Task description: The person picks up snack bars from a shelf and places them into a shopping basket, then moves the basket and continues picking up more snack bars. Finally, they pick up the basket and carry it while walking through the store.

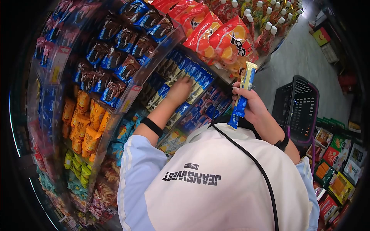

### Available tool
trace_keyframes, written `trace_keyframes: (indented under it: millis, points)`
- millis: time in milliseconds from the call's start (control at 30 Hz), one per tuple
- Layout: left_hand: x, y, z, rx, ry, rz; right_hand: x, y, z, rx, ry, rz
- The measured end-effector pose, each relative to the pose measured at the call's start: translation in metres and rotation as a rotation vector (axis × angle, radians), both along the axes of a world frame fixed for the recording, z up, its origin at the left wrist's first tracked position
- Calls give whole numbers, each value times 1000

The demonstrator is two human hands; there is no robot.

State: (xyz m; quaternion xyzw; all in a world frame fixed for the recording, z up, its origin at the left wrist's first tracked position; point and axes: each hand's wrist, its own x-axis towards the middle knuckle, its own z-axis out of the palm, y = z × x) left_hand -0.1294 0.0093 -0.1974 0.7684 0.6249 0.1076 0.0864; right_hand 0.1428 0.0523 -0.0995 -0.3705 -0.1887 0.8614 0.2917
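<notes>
Slim blue-and-gold foil-wrapped snack stick (240, 106) stands tilted in the right hand (250, 102), just to the right of the landmark here, the rows of slim blue-and-cream packets (198, 75) on the shelf. The right thumb crosses the stick near its middle and presses it against the fingers. The left hand (183, 88) reaches into the rows, its fingers bent down among the packets; whether it pinches one or only rests there, I cannot tell.

A slackened right thumb could let the stick slide out, since both its ends are unsupported, while a hard squeeze might crack whatever is inside. Drawing the left hand back carelessly could drag neighbouring packets out of line, and the left forearm might brush the brown-and-blue glossy chocolate packs (127, 69) on the clear tier to the left of the rows. Leaning closer might swing the long black cord (246, 150), nearer the wearer than the rows, against the shelf edge.

The left fingertips are hidden, and some right fingers lie behind the stick. Print on the wrappers is too small to read. The near end of the rows is dim and partly covered by the left forearm. Well to the right of the rows, the black perforated plastic basket (284, 102) does not clearly show its bottom.
</notes>
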Motion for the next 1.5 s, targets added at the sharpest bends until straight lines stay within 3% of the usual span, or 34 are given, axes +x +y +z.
trace_keyframes:
  millis: [100,233,333,467,567,667,733,767,833,900,1067,1200,1233,1333,1500]
  points:
    - [-2,-2,6,-31,-41,-66,-3,-1,1,4,-17,8]
    - [23,-12,61,74,-338,110,-8,0,4,3,-28,-5]
    - [72,-32,113,6,-752,-12,-13,-3,4,-40,-39,81]
    - [108,-47,119,-205,-1595,410,-19,0,5,-5,-31,505]
    - [105,-51,118,-410,-1614,511,-34,-13,20,383,-157,491]
    - [118,-54,82,-31,-1422,456,-33,-14,7,707,-291,581]
    - [120,-53,85,2,-1423,461,-32,-14,4,1000,-440,673]
    - [118,-52,86,-27,-1447,473,-32,-13,8,1019,-447,683]
    - [114,-53,98,-192,-1628,542,-29,-12,11,850,-422,628]
    - [112,-52,99,-160,-1722,557,-28,-12,21,643,-332,576]
    - [99,-48,107,-48,-2060,408,-11,-3,20,540,-294,508]
    - [66,-54,107,-131,-2082,317,6,3,23,509,-333,378]
    - [60,-53,107,-146,-2052,371,15,7,16,499,-328,359]
    - [36,-50,88,-124,-1598,351,34,12,12,452,-330,287]
    - [15,-36,91,-276,-1411,404,60,18,8,437,-395,169]
